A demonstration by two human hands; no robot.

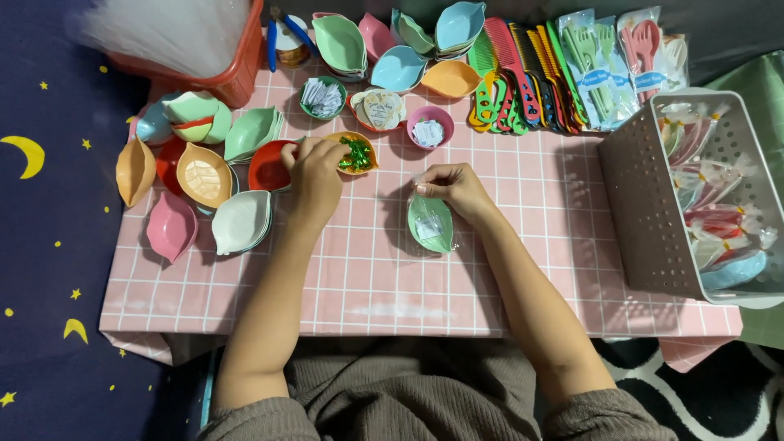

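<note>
My left hand (pixel 314 175) reaches into a small orange bowl (pixel 353 139) of shiny green twist ties (pixel 356 155), fingertips on the ties. My right hand (pixel 454 186) pinches the top of a clear plastic bag holding a green leaf-shaped dish (pixel 430 223), which lies on the pink checked tablecloth (pixel 367 278). Whether the left fingers have closed on a tie is hidden.
Leaf-shaped dishes in many colours (pixel 204 175) lie stacked at the left and along the back (pixel 400 49). Small bowls of paper slips (pixel 323 96) stand behind the hands. Combs (pixel 514 73) and packed utensils sit back right. A white perforated basket (pixel 653 204) holds bagged dishes. A red basket (pixel 233 82) holds clear bags.
</note>
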